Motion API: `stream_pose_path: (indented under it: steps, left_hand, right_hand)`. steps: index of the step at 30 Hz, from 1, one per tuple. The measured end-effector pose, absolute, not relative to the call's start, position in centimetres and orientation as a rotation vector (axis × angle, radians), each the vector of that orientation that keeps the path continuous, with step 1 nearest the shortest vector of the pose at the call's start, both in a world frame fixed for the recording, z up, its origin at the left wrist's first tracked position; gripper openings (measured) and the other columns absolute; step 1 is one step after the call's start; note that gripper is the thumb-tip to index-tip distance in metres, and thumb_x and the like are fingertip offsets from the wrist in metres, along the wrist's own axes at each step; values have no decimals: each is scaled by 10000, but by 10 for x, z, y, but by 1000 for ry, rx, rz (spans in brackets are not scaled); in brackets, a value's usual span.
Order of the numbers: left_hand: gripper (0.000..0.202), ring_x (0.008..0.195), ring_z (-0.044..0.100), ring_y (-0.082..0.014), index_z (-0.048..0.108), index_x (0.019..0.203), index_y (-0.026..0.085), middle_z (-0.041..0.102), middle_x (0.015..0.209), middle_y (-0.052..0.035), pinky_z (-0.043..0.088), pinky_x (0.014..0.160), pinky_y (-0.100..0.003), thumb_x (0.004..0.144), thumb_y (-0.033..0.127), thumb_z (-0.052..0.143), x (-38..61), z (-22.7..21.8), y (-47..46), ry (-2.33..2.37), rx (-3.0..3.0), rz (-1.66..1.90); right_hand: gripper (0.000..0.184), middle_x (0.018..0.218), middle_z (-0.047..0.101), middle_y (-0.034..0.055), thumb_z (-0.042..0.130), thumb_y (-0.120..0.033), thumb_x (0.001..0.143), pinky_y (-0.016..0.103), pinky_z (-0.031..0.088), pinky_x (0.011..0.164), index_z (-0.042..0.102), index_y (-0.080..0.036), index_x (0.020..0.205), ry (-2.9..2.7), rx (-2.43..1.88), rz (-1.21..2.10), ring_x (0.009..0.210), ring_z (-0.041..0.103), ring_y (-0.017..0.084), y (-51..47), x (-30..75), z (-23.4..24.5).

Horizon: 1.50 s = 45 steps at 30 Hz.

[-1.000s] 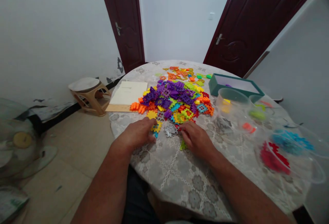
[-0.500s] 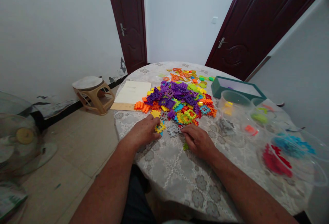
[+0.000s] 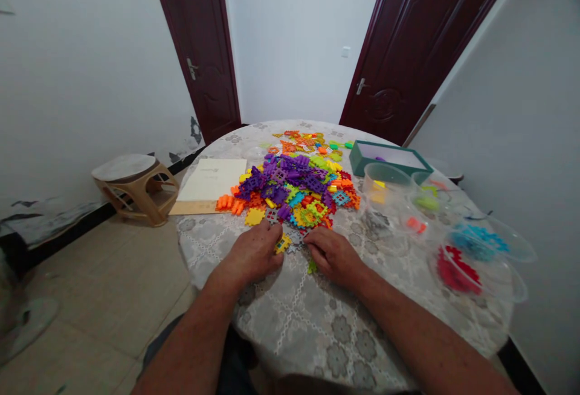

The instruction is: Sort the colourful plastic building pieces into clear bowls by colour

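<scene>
My left hand (image 3: 254, 252) is closed, its fingers curled round a yellow interlocking building piece (image 3: 283, 243). Close by on the right, my right hand (image 3: 339, 257) pinches the edge of a grey building piece (image 3: 295, 238) lying on the tablecloth. A lime green piece (image 3: 312, 267) shows partly from under the right fingers. Just beyond both hands rises a mixed pile of plastic building pieces (image 3: 292, 180), mostly purple on top. A loose yellow square piece (image 3: 255, 217) rests beside its near left edge.
Clear plastic tubs (image 3: 387, 186) with sorted pieces stand on the right of the round table (image 3: 272, 328). Behind them is a green box (image 3: 392, 156). A cream board (image 3: 212, 177) lies at the left edge. On the floor stands a stool (image 3: 136, 189).
My hands have drawn closer together, bringing the yellow piece up to the grey one. The camera view has swung right and up, so the scene sits further left.
</scene>
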<state>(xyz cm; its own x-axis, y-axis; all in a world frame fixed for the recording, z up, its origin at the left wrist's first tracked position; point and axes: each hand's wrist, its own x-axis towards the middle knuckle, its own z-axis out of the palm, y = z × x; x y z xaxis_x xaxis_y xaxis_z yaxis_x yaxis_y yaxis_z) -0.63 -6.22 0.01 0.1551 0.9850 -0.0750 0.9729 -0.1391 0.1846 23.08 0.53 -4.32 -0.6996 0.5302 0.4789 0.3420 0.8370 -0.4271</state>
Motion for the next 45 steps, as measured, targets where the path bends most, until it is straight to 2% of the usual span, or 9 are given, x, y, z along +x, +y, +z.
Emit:
stream_pose_path:
  steps: [12,20,24,29,32,36,39,42,45]
  left_hand:
    - [344,1108,619,-239,554,1186,232,635,1212,-81,491,950,-359,864,283,665,-17,3,-60,1777,2109,488]
    - [313,907,671,-183,615,1077,214,692,1010,-33,540,763,-303,976,508,575,-12,25,-63,1368,1725,803]
    - [358,864,724,-200,571,1009,217,668,924,-32,579,666,-313,1006,563,478,10,20,-59,1148,1418,823]
    - [340,872,751,-225,557,977,223,667,971,-44,599,636,-332,969,556,490,25,16,-52,1286,1392,797]
    - [317,877,742,-228,599,1066,227,716,945,-48,579,725,-348,988,494,447,19,23,-53,1560,1677,701]
    - [425,1057,724,-302,592,1272,239,753,1150,-106,545,882,-420,946,482,466,-2,23,-50,1982,1993,483]
    - [576,1164,697,-330,560,1391,274,711,1319,-105,539,952,-437,897,568,514,-17,7,-43,1984,2035,342]
    - [627,1304,622,-351,587,1408,261,620,1472,-119,498,1070,-451,843,532,581,-24,-11,-41,1914,2119,232]
    - [625,1347,577,-371,597,1426,251,583,1500,-141,486,1086,-489,838,463,598,-23,-20,-40,1942,2148,126]
  right_hand:
    - [217,1079,721,107,521,-150,1007,376,570,914,673,-206,1152,-2392,-632,449,1007,680,222,4,232,-43]
    - [451,1191,678,110,555,-209,997,341,566,799,526,-231,1446,-2157,-706,550,866,651,183,-6,231,-32]
    - [407,1062,715,61,566,-274,1001,302,540,713,578,-234,1406,-2029,-794,793,778,642,163,-10,228,-32]
    - [351,869,670,6,590,-372,976,270,490,600,641,-216,1286,-1749,-907,1198,666,594,147,-4,222,-41]
    - [340,827,631,-14,619,-379,942,249,450,556,647,-221,1241,-1620,-935,1273,622,549,130,2,220,-44]
    - [304,833,622,-19,643,-344,925,240,454,587,651,-230,1207,-1558,-934,1204,659,551,127,11,223,-43]
    - [271,845,632,-22,635,-319,934,248,473,657,642,-235,1192,-1590,-915,1102,713,571,130,14,228,-38]
    - [225,803,606,-38,626,-291,928,247,453,668,641,-232,1145,-1634,-916,969,708,563,127,13,237,-25]
    - [187,747,570,-49,617,-278,926,251,421,640,658,-231,1102,-1657,-952,808,661,530,126,15,250,-9]
